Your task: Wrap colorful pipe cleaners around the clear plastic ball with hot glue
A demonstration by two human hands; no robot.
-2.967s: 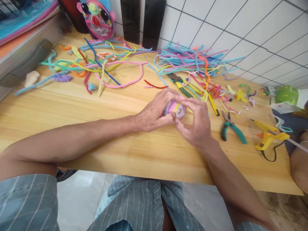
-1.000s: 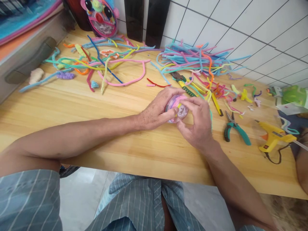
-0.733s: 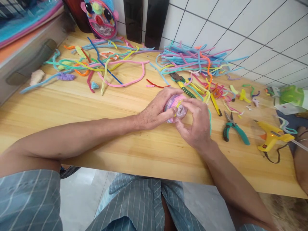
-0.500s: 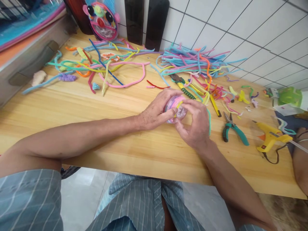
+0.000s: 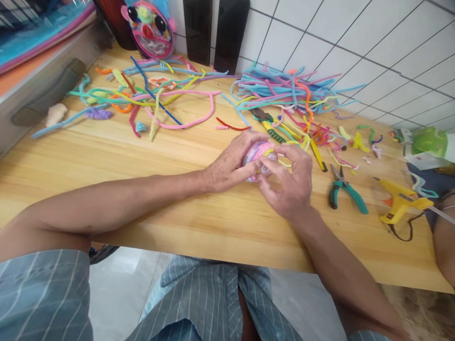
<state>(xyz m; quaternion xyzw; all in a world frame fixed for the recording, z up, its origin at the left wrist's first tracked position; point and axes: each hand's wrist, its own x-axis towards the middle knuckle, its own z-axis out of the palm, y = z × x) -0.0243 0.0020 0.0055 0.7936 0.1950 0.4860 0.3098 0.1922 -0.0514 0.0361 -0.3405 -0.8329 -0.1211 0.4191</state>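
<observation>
A small round craft piece [image 5: 256,152], clear with pink, purple and yellow bands of fuzzy stem, sits between my hands above the table. My left hand [image 5: 232,161] is wrapped round its left side, thumb across the front. On the right, my right hand [image 5: 289,177] has its fingers bent against the piece, pinching at a yellow pipe cleaner [image 5: 269,152] on its face. A pale yellow length trails out behind those fingers. The underside of the piece is hidden by both hands.
Pipe cleaners [image 5: 270,90] lie heaped by the tiled wall, with more scattered at left. Green-handled pliers [image 5: 346,192], yellow-green pliers [image 5: 268,125] and a yellow glue gun [image 5: 401,201] lie at right. A decorated face [image 5: 151,33] stands at back. Another person's arm [image 5: 444,237] rests at the right edge.
My right hand has shifted slightly right and its index finger has lifted and bent differently over the piece. The teal strand beside that hand no longer shows. My left hand stays in place.
</observation>
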